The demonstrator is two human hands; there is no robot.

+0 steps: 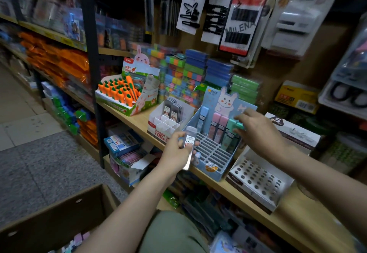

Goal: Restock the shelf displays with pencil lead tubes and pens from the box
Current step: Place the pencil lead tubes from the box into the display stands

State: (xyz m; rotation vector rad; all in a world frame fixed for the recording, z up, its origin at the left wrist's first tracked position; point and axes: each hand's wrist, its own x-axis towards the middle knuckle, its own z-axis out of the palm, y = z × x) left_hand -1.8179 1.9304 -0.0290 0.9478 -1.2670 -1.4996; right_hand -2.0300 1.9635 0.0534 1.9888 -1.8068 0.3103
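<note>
My left hand [175,149] grips a clear grey pencil lead tube [190,145] with a white label, in front of the blue bunny display [213,165]. My right hand [258,131] pinches the top of a mint green lead tube [239,126] standing in the back row of that display's grid, beside pink tubes [219,122] and a blue one [203,116]. A white display box [168,131] to the left holds two grey lead tubes [172,107] at its back. The cardboard box [59,219] sits at the lower left.
The wooden shelf [137,121] also carries a carrot-eraser display [121,94] at left and a white tray with round holes [256,179] at right. Stacked colourful erasers stand behind. Hair-clip cards hang above. Lower shelves are packed with goods; a tiled aisle runs left.
</note>
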